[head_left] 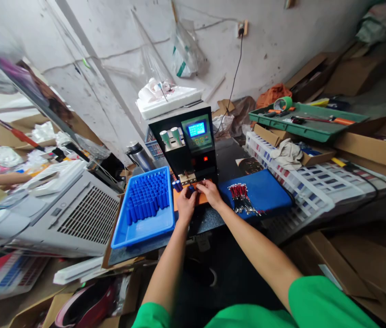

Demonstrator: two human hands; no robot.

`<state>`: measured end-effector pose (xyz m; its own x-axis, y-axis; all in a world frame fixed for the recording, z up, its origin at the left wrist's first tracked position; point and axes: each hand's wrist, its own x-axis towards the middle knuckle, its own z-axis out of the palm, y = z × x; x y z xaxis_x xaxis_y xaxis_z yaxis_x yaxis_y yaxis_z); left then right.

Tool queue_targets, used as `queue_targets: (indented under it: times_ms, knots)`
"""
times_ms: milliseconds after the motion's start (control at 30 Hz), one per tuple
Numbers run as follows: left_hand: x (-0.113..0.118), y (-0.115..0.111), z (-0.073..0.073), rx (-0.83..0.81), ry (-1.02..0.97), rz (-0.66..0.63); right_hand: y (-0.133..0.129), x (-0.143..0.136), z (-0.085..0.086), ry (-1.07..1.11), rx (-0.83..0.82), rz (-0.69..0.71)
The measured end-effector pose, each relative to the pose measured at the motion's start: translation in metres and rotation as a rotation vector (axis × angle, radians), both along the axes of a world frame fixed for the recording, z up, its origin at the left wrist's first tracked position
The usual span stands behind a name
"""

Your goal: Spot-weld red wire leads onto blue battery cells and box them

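Observation:
My left hand (186, 202) is closed on a dark blue cylindrical battery cell (191, 187) at the orange platform (201, 198). My right hand (209, 191) is close beside it, thumb and fingers pinched together; what lies between them is too small to make out. Just beyond my fingers is the head of a black spot-welding machine (187, 177) with a lit blue screen (197, 129). A couple more blue cells (177, 185) rest at the platform's left. Red and black wire leads (242, 198) lie bunched on a blue pad (271, 193) to the right.
Left of the platform, a blue tray (145, 236) holds many upright blue cells. A steel flask (140, 155) stands behind it. A green tray (341, 132) with tools and tape rests at the right over white plastic crates (291, 182). Another person's arm (11, 178) shows at far left.

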<state>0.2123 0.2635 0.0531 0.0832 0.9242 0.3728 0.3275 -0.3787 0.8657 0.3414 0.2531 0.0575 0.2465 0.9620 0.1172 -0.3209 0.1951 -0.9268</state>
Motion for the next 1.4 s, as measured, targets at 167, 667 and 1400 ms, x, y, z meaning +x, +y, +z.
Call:
queue_targets:
  times_ms: [167, 667, 1400]
  knots:
    - [-0.001, 0.001, 0.000, -0.013, 0.026, -0.014, -0.019, 0.005, 0.000, -0.132, -0.221, 0.101]
    - [0.000, 0.004, 0.001, -0.043, -0.017, -0.025, -0.034, -0.003, 0.002, -0.144, -0.280, 0.398]
    - [-0.021, -0.044, -0.011, 0.094, -0.009, 0.072, -0.042, 0.003, 0.011, 0.181, -0.346, 0.388]
